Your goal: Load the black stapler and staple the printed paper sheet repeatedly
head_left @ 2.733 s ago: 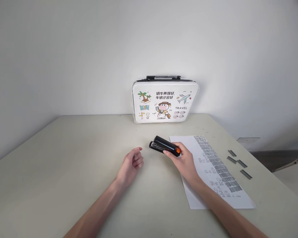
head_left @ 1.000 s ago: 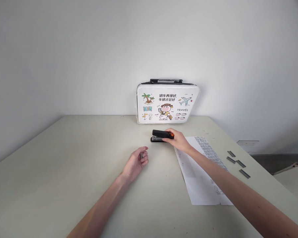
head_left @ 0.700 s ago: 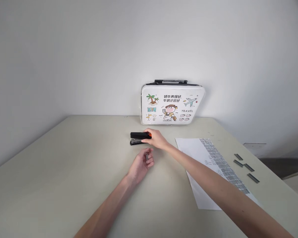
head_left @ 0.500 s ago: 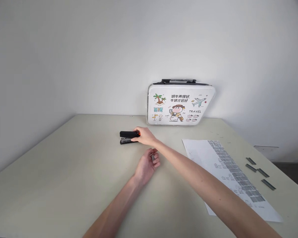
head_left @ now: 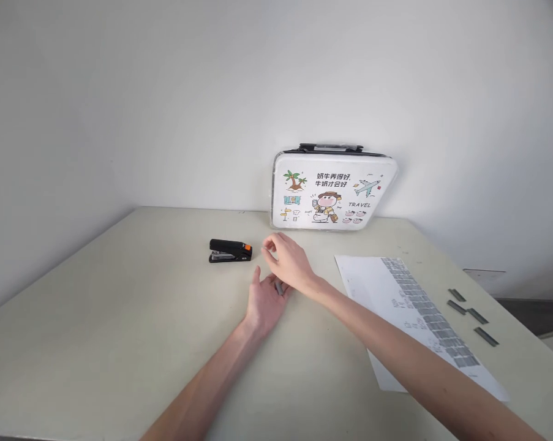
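We find the black stapler (head_left: 230,245) on the pale table (head_left: 120,306), just left of the right hand (head_left: 289,260), a narrow gap between it and the fingertips; its mouth faces left, the upper arm lifted a little from the base, the orange patch (head_left: 248,247) toward the hand; the right hand is curled and clear of the stapler, and we cannot tell whether its thumb and fingertips meet; the left hand (head_left: 264,303) is nearer to us, palm up, thumb spread well apart from the fingers; a short grey staple strip (head_left: 278,288) rests against those fingers; the right hand overlaps the left fingertips in our view, contact unclear; to the right lies a printed sheet (head_left: 377,288), the right forearm (head_left: 391,349) crossing over it; farther right, we count four loose strips (head_left: 486,336); at the far side, a white illustrated case (head_left: 377,171) stands by the wall (head_left: 166,122).
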Demonstrator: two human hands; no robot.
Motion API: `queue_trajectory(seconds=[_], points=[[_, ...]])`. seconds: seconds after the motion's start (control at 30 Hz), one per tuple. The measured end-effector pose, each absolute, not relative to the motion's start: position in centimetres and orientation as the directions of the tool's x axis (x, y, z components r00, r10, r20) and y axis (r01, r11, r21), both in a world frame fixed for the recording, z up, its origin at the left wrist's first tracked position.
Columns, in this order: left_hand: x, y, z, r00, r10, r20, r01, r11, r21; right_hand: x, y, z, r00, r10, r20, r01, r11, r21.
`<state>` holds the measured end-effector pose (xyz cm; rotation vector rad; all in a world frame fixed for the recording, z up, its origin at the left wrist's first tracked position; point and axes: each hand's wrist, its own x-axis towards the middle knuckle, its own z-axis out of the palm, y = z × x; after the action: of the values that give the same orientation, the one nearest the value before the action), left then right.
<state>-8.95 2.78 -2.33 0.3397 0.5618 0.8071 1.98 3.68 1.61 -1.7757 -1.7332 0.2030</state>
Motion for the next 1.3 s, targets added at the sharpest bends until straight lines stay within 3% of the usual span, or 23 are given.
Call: queue_trajectory(seconds=[0.2,0.43,0.57,0.67,0.73,0.87,1.0,1.1,1.17,1.23,1.3], points=[[-9.1,2.4,-2.5,0.66,0.687,-0.304,-0.457,0.689,0.563,1.6,-2.8,-0.1,0.13,0.973,0.191,0.894,-0.032,-0.447],[-8.5,1.6,-1.7,0.687,0.657,-0.312,-0.362,0.681,0.636,4.8,-7.1,-0.2,0.131,0.969,0.21,0.867,-0.01,-0.499],[-8.4,1.6,-1.3,0.65,0.688,-0.324,-0.373,0.659,0.653,13.6,-12.2,-0.5,0.392,0.879,0.272,0.819,-0.199,-0.538],[-8.3,1.6,-1.1,0.622,0.703,-0.346,-0.347,0.643,0.683,20.6,-16.6,-1.8,0.615,0.733,0.291,0.764,-0.463,-0.449],[-8.3,1.7,-1.1,0.605,0.711,-0.358,-0.329,0.633,0.701,24.1,-19.3,-3.2,0.659,0.683,0.315,0.749,-0.554,-0.364],[-8.2,2.0,-1.5,0.61,0.706,-0.36,-0.307,0.629,0.714,27.4,-23.0,-6.0,0.645,0.68,0.35,0.762,-0.606,-0.228],[-8.4,2.2,-1.6,0.643,0.693,-0.326,-0.292,0.615,0.732,27.4,-24.2,-6.6,0.638,0.671,0.378,0.762,-0.621,-0.183],[-8.5,2.2,-1.5,0.665,0.687,-0.294,-0.297,0.604,0.74,25.5,-23.7,-5.1,0.652,0.623,0.432,0.75,-0.613,-0.246],[-8.5,2.1,-1.3,0.682,0.681,-0.267,-0.304,0.596,0.743,22.9,-22.8,-3.5,0.632,0.639,0.439,0.775,-0.521,-0.356],[-8.5,1.9,-1.2,0.693,0.68,-0.239,-0.304,0.577,0.758,19.1,-21.6,-2.1,0.551,0.763,0.339,0.786,-0.338,-0.517],[-8.6,1.8,-1.0,0.689,0.695,-0.207,-0.291,0.526,0.8,14.7,-20.0,-1.2,0.362,0.907,0.215,0.756,-0.151,-0.637]])
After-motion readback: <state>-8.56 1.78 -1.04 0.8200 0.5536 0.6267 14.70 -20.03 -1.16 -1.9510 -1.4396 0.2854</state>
